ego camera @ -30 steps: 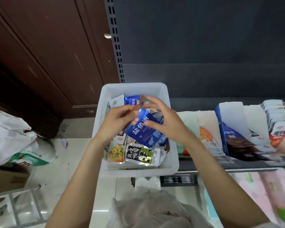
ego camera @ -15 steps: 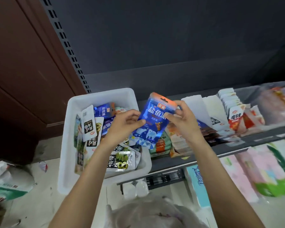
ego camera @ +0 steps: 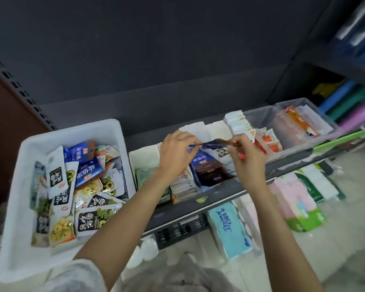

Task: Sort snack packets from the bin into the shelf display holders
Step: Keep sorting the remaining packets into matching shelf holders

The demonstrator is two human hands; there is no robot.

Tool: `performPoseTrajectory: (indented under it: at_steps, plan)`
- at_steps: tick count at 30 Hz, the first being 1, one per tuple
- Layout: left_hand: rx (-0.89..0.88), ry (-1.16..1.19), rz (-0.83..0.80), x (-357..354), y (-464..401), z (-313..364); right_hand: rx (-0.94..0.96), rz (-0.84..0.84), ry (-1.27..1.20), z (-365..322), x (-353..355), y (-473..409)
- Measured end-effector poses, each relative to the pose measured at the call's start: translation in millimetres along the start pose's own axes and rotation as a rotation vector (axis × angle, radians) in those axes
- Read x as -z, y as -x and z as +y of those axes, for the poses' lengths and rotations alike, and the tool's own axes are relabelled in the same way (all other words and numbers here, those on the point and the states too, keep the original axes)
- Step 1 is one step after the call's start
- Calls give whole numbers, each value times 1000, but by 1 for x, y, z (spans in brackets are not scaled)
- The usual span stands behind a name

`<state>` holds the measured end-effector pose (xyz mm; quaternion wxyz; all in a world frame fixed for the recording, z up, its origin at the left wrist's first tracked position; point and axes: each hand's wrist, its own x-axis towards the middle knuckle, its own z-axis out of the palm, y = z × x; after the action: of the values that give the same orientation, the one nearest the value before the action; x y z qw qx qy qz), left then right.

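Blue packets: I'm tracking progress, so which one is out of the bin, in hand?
The blue packet, seen edge-on, pinched between left hand and right hand above the shelf holders.

Open air above shelf (ego camera: 230,192) up to dark back panel (ego camera: 156,60). Holders (ego camera: 200,131) packed edge to edge, white dividers standing tall between slots. Bin (ego camera: 17,218) crowds shelf's left end; clear tub (ego camera: 291,114) blocks right.

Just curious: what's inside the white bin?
The bin holds a loose pile of snack packets: blue ones, white ones with black labels, yellow-pictured ones. Whatever lies beneath the top layer is covered.
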<state>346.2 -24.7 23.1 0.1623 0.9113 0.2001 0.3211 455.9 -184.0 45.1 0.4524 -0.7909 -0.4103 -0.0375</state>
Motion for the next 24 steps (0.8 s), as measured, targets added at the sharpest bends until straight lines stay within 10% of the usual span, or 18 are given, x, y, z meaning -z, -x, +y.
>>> performPoseTrajectory:
  at_steps: [8, 18, 24]
  plan:
    - [65, -188, -421, -8, 27, -22, 248, -177, 421, 31, -26, 5]
    - [403, -35, 218, 116, 116, -70, 254, -354, -256, -100, -73, 14]
    - [723, -286, -70, 145, 172, -156, 379, -733, 0, -157, -192, 22]
